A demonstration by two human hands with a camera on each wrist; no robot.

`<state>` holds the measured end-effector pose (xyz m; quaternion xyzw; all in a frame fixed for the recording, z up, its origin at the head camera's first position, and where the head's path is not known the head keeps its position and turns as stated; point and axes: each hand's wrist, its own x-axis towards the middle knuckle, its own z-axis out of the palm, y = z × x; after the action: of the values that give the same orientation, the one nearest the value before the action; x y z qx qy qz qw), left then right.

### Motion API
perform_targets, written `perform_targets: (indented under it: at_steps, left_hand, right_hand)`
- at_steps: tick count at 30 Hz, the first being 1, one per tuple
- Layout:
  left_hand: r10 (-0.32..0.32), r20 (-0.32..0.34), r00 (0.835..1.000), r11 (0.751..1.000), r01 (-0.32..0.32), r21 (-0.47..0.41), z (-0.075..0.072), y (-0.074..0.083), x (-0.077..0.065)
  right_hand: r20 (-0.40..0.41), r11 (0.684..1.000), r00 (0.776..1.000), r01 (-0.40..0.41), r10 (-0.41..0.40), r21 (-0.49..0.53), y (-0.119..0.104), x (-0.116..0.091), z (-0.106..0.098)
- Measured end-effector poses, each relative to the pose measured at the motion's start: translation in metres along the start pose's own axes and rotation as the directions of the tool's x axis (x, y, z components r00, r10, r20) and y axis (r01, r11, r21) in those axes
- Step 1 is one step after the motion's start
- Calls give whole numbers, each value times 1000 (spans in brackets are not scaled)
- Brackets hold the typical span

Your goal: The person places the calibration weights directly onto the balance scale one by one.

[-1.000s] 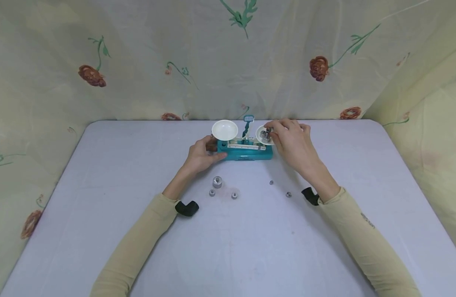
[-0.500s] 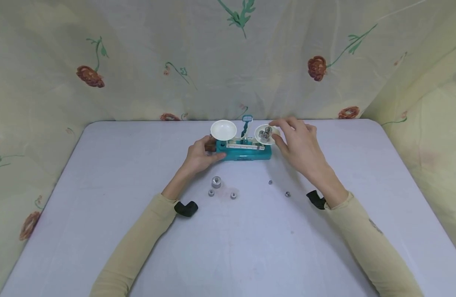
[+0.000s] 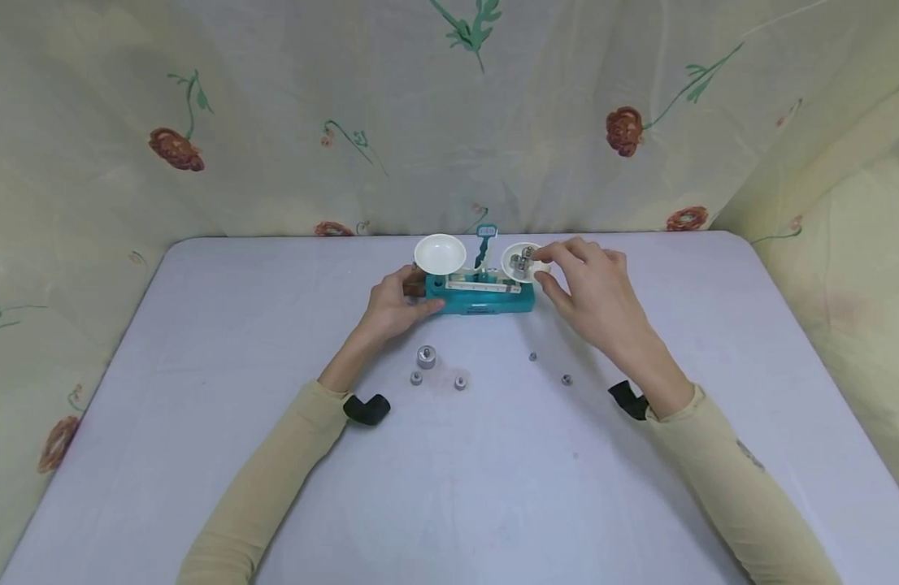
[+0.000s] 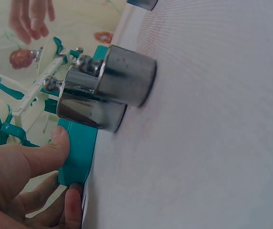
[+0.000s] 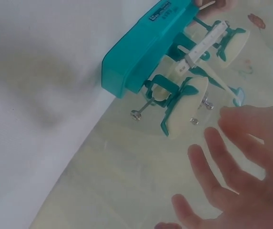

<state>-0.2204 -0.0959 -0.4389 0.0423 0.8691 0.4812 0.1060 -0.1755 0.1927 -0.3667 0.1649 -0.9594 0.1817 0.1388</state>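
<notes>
The pale lilac, cloth-covered worktop (image 3: 128, 422) began at a slanting left edge, with a broad stretch of plain cloth between that edge and the beige left sleeve (image 3: 274, 487). The left hand (image 3: 394, 307) grasped the left end of a turquoise and white balance scale (image 3: 486, 302), thumb against its front. The scale stood upright near the worktop's far edge, lengthwise along it, a pale floral curtain (image 3: 274, 122) rising behind. In front of it sat three knobbed silver metal cylinders: a small one (image 3: 416, 378), a large one (image 3: 426, 357) just beyond that, and another small one (image 3: 460, 383) apart to their right. Between the forearms, a wide strip of cloth ran toward the near side. The round white left pan (image 3: 440, 254) showed its whole inner surface; the round white right pan (image 3: 506, 258) held a cluster of small silver metal weights (image 3: 521, 260), too bunched to count. Nearer lay two tiny silver metal pieces (image 3: 533, 357), well apart. The right hand (image 3: 596, 296) hovered just beside the right pan, fingers loosely bent, gripping nothing. Beyond the beige right sleeve (image 3: 735, 487), more cloth reached the slanting right edge.
</notes>
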Motion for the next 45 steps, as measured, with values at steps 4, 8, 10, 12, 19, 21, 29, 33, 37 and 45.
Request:
perform_targets:
  at_steps: [4, 8, 10, 12, 19, 21, 29, 33, 37, 45]
  left_hand:
    - [3, 0, 1000, 1000, -3, -7, -1, 1, 1]
    - [6, -4, 1000, 1000, -6, -9, -3, 1, 1]
    - [5, -5, 1000, 1000, -5, -7, -3, 1, 1]
    - [5, -6, 1000, 1000, -5, -6, -4, 1, 1]
    - [-2, -3, 1000, 1000, 2, -13, -3, 1, 1]
    - [-4, -1, 1000, 1000, 4, -15, -3, 0, 2]
    - [0, -1, 1000, 1000, 0, -18, -2, 1, 2]
    - [1, 1, 1000, 1000, -1, -13, -2, 2, 1]
    - [2, 8, 1000, 1000, -2, -12, -2, 2, 0]
    - [9, 12, 1000, 1000, -8, -18, 0, 0, 0]
  right_hand:
    - [42, 1000, 999, 1, 0, -16, -4, -3, -2]
    - [85, 1000, 996, 9, -6, -28, -8, -6, -2]
    - [108, 999, 994, 18, -14, -36, -10, -7, -2]
    - [129, 999, 991, 28, -22, -44, -10, -9, -1]
    - [185, 995, 981, 74, -61, -65, -9, -16, 6]
    - [198, 994, 978, 83, -67, -71, -8, -18, 7]
    - [306, 997, 951, 53, -32, -63, -5, -25, 12]
    - [338, 996, 940, 71, -47, -60, -3, -29, 16]
    - [354, 994, 934, 88, -59, -67, -3, -32, 21]
    - [439, 993, 897, 94, -52, -75, -3, -36, 25]
